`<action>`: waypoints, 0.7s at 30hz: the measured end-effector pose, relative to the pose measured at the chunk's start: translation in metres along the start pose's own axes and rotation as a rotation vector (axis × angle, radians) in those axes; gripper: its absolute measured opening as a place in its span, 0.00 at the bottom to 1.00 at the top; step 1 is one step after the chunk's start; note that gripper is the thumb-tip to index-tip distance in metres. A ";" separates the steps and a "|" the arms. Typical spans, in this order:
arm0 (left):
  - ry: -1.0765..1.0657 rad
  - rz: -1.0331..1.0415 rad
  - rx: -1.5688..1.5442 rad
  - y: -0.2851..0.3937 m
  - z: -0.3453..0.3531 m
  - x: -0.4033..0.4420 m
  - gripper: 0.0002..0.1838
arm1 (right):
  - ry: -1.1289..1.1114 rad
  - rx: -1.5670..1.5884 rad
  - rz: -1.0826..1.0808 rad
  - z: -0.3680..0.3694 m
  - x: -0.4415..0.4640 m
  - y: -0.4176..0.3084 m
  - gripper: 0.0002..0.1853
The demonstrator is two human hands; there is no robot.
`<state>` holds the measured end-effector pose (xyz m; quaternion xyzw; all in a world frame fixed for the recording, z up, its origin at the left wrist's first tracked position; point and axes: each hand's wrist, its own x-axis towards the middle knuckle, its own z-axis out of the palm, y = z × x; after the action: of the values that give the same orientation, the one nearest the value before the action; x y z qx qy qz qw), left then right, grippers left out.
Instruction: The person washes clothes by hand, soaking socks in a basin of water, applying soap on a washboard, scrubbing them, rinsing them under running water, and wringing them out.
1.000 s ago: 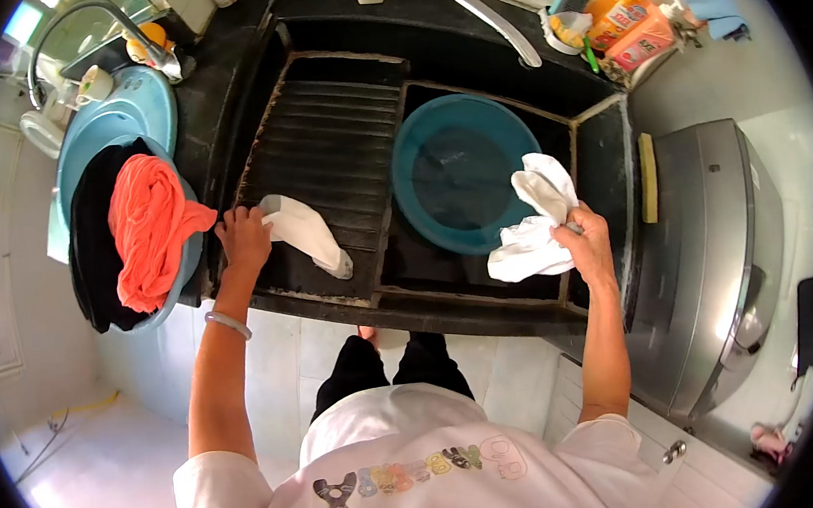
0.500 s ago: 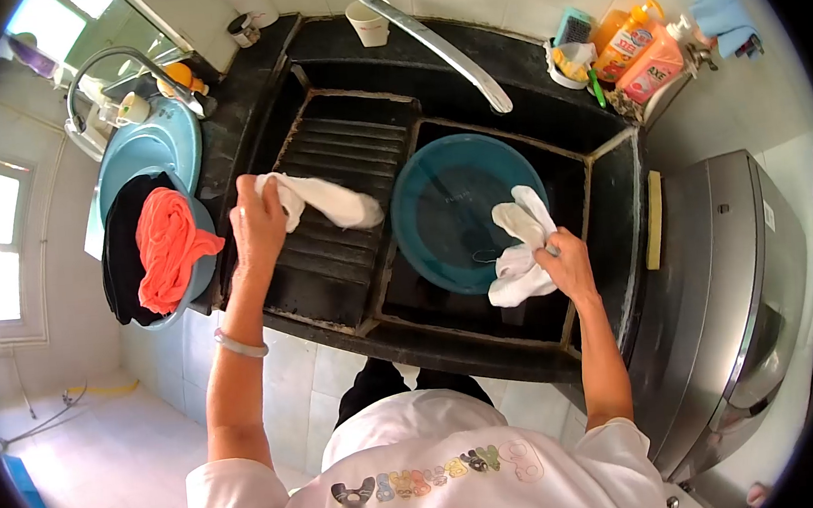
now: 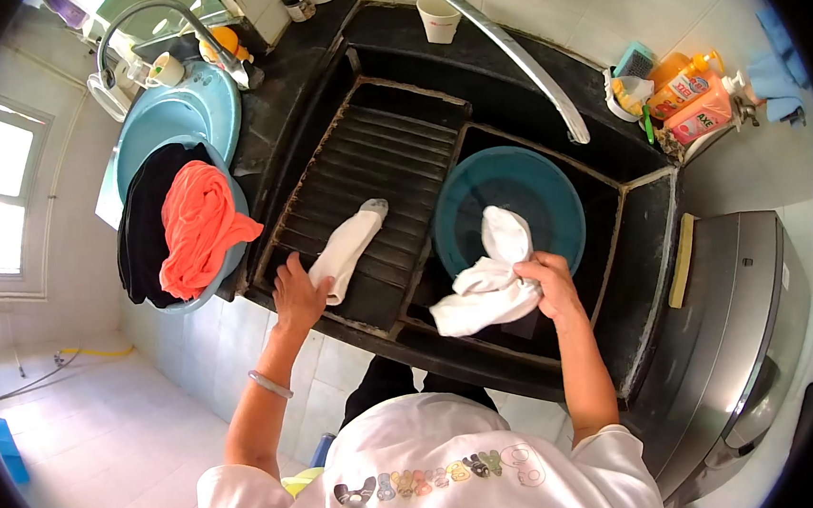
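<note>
A white sock (image 3: 353, 249) with a grey toe lies flat on the black ribbed washboard (image 3: 375, 161) at the left of the sink. Beside its near end is my left hand (image 3: 299, 293), open, its fingers apart and the thumb close to the cloth. My right hand (image 3: 550, 287) is closed on a bunch of white socks (image 3: 488, 291). That bunch hangs over the near rim of a teal basin (image 3: 569, 193), which stands in the right-hand sink compartment. Part of the basin is hidden behind the socks and hand.
To the left, a light-blue tub (image 3: 235, 186) holds black cloth and a coral garment (image 3: 196, 228). A long faucet (image 3: 525, 63) reaches over the sink, near a paper cup (image 3: 439, 17). Soap bottles (image 3: 699, 121) stand at the back right. A grey appliance (image 3: 715, 296) borders the right side.
My left hand has lowered the sock onto the washboard and let it go. My right hand has drawn its socks a little left. The camera view has shifted.
</note>
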<state>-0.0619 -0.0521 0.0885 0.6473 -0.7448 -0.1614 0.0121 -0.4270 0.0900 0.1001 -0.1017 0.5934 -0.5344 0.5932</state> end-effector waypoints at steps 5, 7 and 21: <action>-0.159 0.291 0.195 0.024 -0.024 0.024 0.47 | -0.084 -0.032 -0.023 0.075 0.023 -0.003 0.06; -0.080 0.377 0.059 0.041 -0.014 0.049 0.45 | -0.136 -0.085 -0.049 0.095 0.035 -0.002 0.06; -0.270 -0.034 -1.186 0.036 0.057 0.119 0.09 | -0.030 -0.472 -0.376 0.128 0.052 0.030 0.09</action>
<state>-0.1287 -0.1509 0.0213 0.5161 -0.5124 -0.6295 0.2735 -0.3217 -0.0024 0.0817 -0.3528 0.6633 -0.4807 0.4523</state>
